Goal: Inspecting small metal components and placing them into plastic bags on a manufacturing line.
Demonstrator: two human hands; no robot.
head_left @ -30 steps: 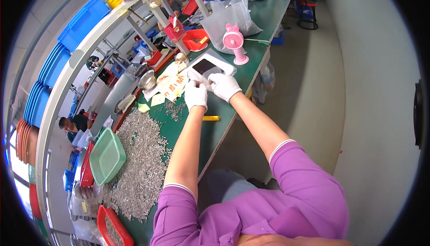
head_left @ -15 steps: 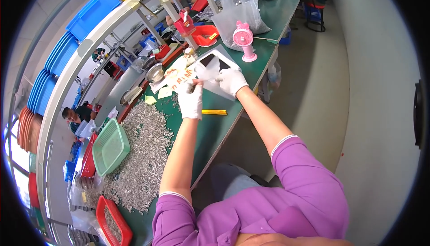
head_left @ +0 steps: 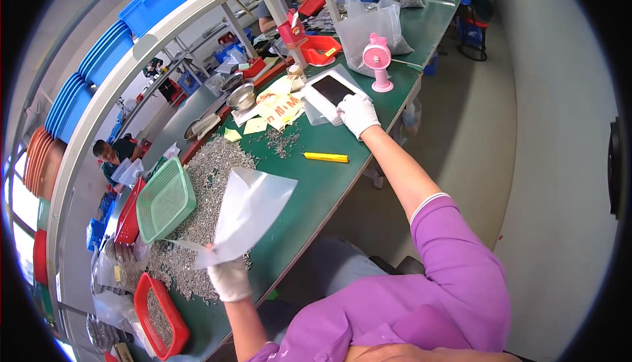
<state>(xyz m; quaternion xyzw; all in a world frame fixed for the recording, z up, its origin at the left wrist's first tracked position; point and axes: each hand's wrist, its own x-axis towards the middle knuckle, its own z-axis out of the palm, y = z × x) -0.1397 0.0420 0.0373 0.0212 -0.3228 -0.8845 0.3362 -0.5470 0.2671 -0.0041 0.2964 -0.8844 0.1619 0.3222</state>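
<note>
Red tray [head_left: 160, 314] of small metal parts at the near-left corner of the green tabletop [head_left: 316, 184], green mesh basket [head_left: 165, 199] just beyond it, both at the edge of a wide grey heap of screws [head_left: 204, 177]. Left hand [head_left: 229, 278], white glove, fingers pinched shut on the bottom corner of a clear plastic bag [head_left: 253, 210]; bag held up above the heap, mouth end pointing up and right, long axis slanting from the hand toward the table's middle. Yellow pen-like tool [head_left: 326, 157] lies flat mid-table, apart from both hands. Smaller scatter of screws [head_left: 283, 140] and yellow paper slips [head_left: 280, 106] farther back. Right hand [head_left: 357, 113], also gloved, arm stretched out, fingers curled over the near edge of a white scale [head_left: 329, 92] with a dark top; touching it, grip depth hard to tell. Pink desk fan [head_left: 378, 59] just right of the scale, by the right edge. Bag sits with the left hand only, well apart from the right; heap is directly under the bag.
</note>
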